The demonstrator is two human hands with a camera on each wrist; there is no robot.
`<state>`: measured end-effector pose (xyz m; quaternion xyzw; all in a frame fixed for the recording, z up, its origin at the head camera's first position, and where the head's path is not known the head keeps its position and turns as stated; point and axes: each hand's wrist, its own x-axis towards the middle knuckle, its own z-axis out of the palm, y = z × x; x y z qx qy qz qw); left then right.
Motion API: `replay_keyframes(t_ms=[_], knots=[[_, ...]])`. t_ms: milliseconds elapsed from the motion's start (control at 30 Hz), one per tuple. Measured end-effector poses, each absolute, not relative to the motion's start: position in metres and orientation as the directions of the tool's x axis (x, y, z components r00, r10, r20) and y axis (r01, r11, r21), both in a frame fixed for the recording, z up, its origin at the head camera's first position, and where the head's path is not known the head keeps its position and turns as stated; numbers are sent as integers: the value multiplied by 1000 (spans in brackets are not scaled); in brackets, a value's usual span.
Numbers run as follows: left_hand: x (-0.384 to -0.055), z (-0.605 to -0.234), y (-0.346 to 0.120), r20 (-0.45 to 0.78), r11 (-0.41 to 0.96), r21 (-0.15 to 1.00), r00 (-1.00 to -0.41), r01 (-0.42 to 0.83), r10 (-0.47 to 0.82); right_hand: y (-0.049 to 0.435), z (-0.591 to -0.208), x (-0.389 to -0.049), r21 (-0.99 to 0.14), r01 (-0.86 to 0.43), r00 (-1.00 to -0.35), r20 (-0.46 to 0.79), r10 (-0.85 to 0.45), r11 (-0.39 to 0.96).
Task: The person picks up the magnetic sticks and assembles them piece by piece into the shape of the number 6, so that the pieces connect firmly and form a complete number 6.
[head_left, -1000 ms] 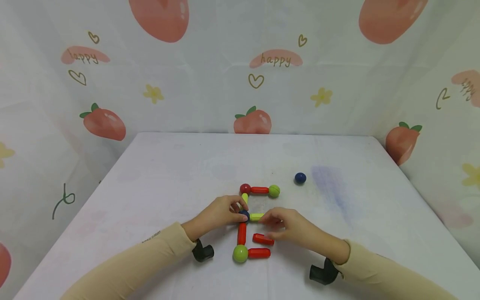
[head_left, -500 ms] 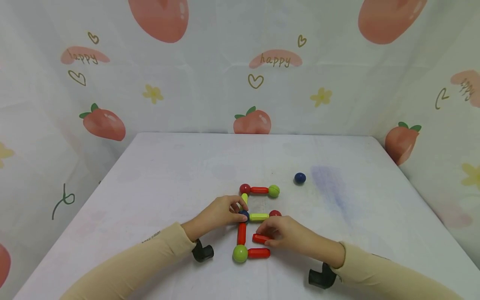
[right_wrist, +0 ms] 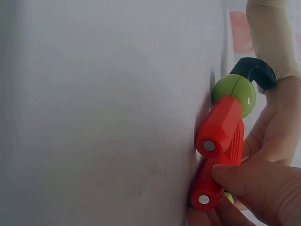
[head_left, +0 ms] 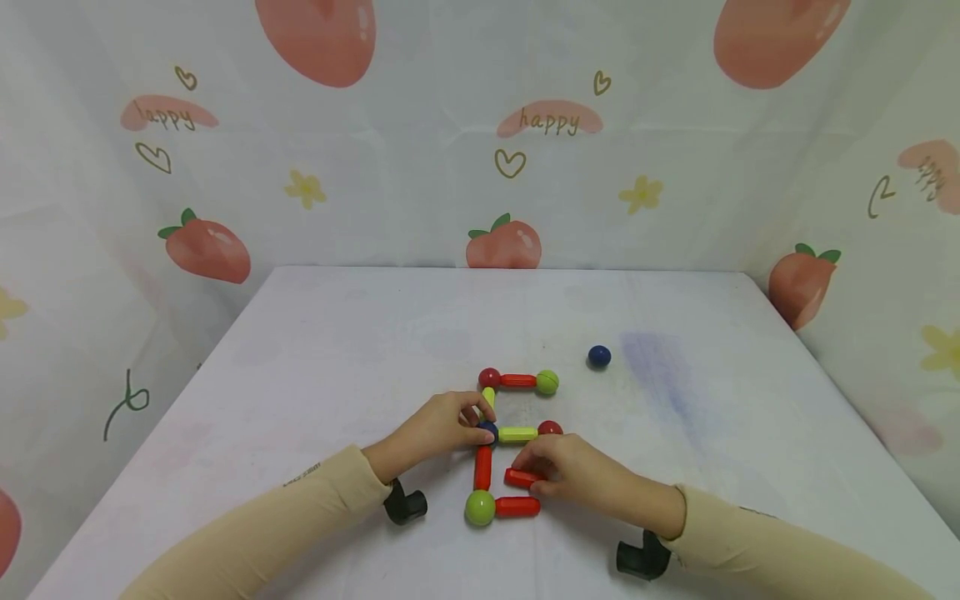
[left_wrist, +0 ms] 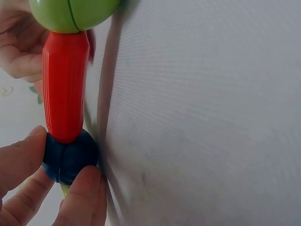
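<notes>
In the head view my left hand (head_left: 442, 425) pinches a dark blue ball (head_left: 488, 432) between thumb and fingers. That ball joins several magnetic rods: a yellow one (head_left: 489, 398) behind, another yellow rod (head_left: 517, 434) to its right, and a red rod (left_wrist: 65, 87) in front. My right hand (head_left: 573, 467) holds a separate red rod (head_left: 521, 477) between thumb and fingers; its metal end shows in the right wrist view. This rod lies between the right-pointing yellow rod and the front red rod (head_left: 517, 507), which sticks out from a green ball (head_left: 480, 507).
At the back of the figure, a red ball (head_left: 490, 379), a red rod (head_left: 518, 381) and a green ball (head_left: 547, 382) form a row. Another red ball (head_left: 550, 428) caps the middle yellow rod. A loose blue ball (head_left: 599, 357) sits farther back right on the white table (head_left: 360, 325).
My right hand has moved from the end of the middle yellow rod toward me, onto the separate red rod, uncovering the red ball. The left hand stays on the blue ball.
</notes>
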<state>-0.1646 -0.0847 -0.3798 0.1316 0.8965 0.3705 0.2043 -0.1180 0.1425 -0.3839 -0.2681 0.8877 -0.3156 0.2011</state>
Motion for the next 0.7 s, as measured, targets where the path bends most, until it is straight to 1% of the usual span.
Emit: replay_keyframes(t_ms=[100,233,333,533,700], knots=[[-165,-380,-85,-268,687,721,-882,84,388,143,-382,-117,-670,-357,-778,-172,-604,651],[-165,-381,-85,-260,684,723,-880,94,396,147,-379,-117,-678,-376,-790,-122,-601,631],[-165,-381,-85,-260,683,724,-880,94,397,150,-375,-117,-703,-369,-802,-90,-590,608],[-165,-380,-85,-256,680,727,-881,97,399,160,-367,-117,-769,-301,-836,-72,-545,563],[-166,-381,-86,-253,680,725,-878,105,406,168,-365,-120,-825,-215,-862,-92,-499,523]])
